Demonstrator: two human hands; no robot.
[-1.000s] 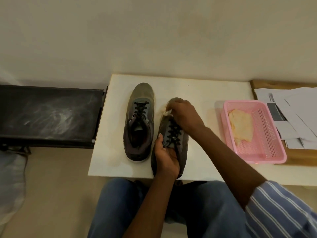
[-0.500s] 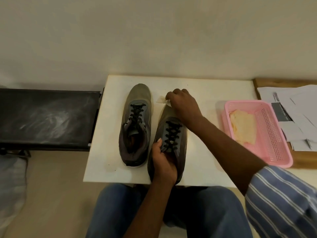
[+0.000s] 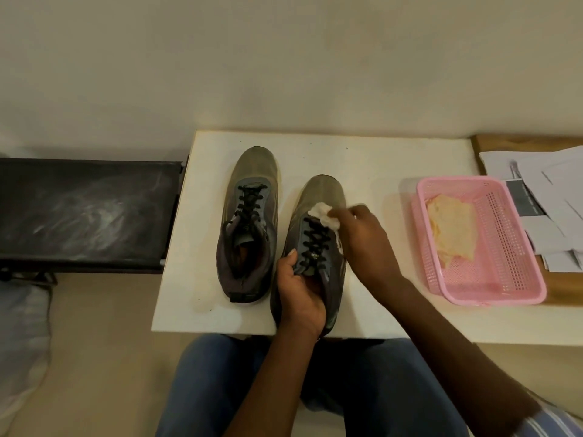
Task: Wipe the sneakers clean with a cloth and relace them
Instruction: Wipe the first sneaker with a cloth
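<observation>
- Two grey-brown sneakers with black laces stand side by side on the white counter [image 3: 394, 159], toes pointing to the far side.
- The left sneaker [image 3: 250, 222] rests alone, laced, and no hand is on it.
- The right sneaker [image 3: 315, 244] lies nearer, its heel at the near edge of the counter.
- The left hand [image 3: 299, 294] has its grip curled round the heel and collar of the right sneaker, thumb lying beside the laces.
- The right hand [image 3: 366, 234] pinches a bunched white cloth [image 3: 323, 214] in a closed grip and presses it on the upper of the right sneaker, just beyond the far end of the laces.
- A pink basket [image 3: 492, 291] sits on the counter to the right, well apart from the sneakers, with a pale yellow cloth [image 3: 452, 228] lying inside.
- Loose white papers [image 3: 542, 175] lie at the far right, beside the basket.
- A dark bench [image 3: 85, 212] stands left of the counter.
</observation>
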